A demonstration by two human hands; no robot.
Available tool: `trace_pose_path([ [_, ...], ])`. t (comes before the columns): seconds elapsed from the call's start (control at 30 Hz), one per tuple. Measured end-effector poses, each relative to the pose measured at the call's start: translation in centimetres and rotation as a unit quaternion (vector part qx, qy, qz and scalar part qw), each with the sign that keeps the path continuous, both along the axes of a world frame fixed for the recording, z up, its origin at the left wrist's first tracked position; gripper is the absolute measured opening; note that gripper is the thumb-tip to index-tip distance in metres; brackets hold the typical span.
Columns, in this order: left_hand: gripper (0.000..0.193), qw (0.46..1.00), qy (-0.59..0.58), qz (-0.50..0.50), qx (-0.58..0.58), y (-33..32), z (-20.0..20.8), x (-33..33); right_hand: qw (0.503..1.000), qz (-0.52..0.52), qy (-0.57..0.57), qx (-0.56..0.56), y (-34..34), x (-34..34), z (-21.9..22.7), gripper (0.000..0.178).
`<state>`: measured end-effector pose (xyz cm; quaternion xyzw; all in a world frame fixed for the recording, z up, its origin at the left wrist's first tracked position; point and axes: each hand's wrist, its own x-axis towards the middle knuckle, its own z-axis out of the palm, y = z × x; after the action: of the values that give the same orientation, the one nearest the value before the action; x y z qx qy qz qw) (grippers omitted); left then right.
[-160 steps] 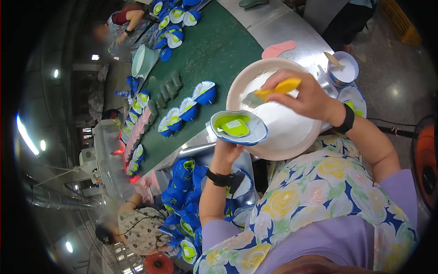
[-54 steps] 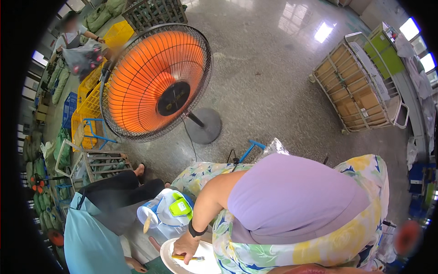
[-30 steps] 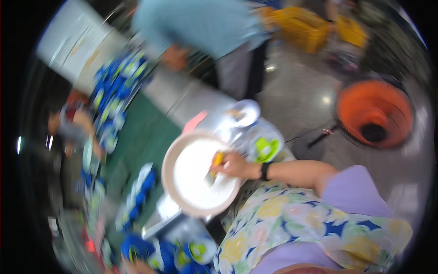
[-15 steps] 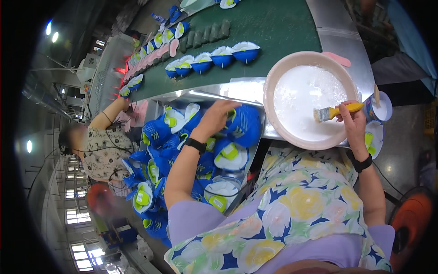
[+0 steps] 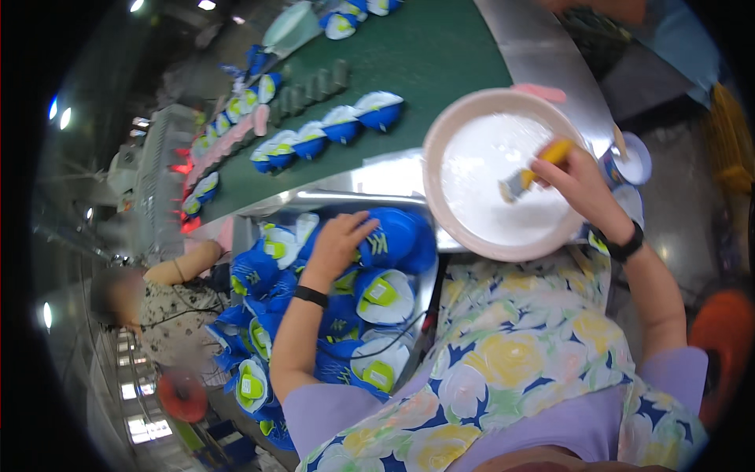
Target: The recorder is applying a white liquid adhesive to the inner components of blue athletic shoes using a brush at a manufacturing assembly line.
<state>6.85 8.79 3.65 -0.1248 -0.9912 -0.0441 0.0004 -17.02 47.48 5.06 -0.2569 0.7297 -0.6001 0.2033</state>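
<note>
My left hand [image 5: 340, 240] reaches into a bin heaped with blue shoe uppers [image 5: 346, 315] and rests on one blue upper [image 5: 389, 236] at the top of the pile; whether it grips it I cannot tell. My right hand [image 5: 582, 189] holds a yellow-handled brush [image 5: 531, 169], its bristles down in a round pale bowl of white glue [image 5: 491, 173]. The bowl sits at the edge of the metal table, just right of the bin.
A green conveyor belt [image 5: 425, 63] carries a row of blue and white shoe uppers [image 5: 330, 130] away to the upper left. A small white cup [image 5: 633, 161] stands right of the bowl. Another person [image 5: 165, 295] sits at the left beside the bin.
The view swung widely over the earlier frames. In the last half second my left hand has settled on a blue upper in the bin, while my right hand keeps the brush in the bowl.
</note>
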Motion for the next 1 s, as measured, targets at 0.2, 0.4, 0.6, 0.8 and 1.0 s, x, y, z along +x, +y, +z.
trace_pose_path([
  [0.2, 0.048, 0.984, 0.009, 0.177, -0.013, -3.0, 1.7, -0.2, 0.986, 0.087, 0.144, -0.015, -4.1, 2.1, 0.3, 0.02],
  [0.4, 0.066, 0.964, 0.063, 0.246, -0.081, -1.7, -0.8, 0.9, 0.967, 0.156, 0.202, 0.016, -3.7, 3.8, -0.4, 0.02],
  [0.6, 0.055, 0.998, 0.023, 0.016, -0.059, 0.2, 1.2, -1.3, 0.978, 0.169, 0.098, 0.072, -1.9, 3.5, -0.1, 0.019],
  [0.8, 0.047, 0.917, 0.12, 0.343, 0.166, -4.2, 4.7, -0.3, 0.969, 0.035, 0.246, 0.01, -2.1, 1.3, 0.3, 0.018],
  [1.0, 0.038, 0.512, 0.065, 0.45, 0.728, -5.1, 1.4, -0.5, 0.944, 0.183, 0.272, -0.041, -3.4, 3.2, -1.7, 0.018],
])
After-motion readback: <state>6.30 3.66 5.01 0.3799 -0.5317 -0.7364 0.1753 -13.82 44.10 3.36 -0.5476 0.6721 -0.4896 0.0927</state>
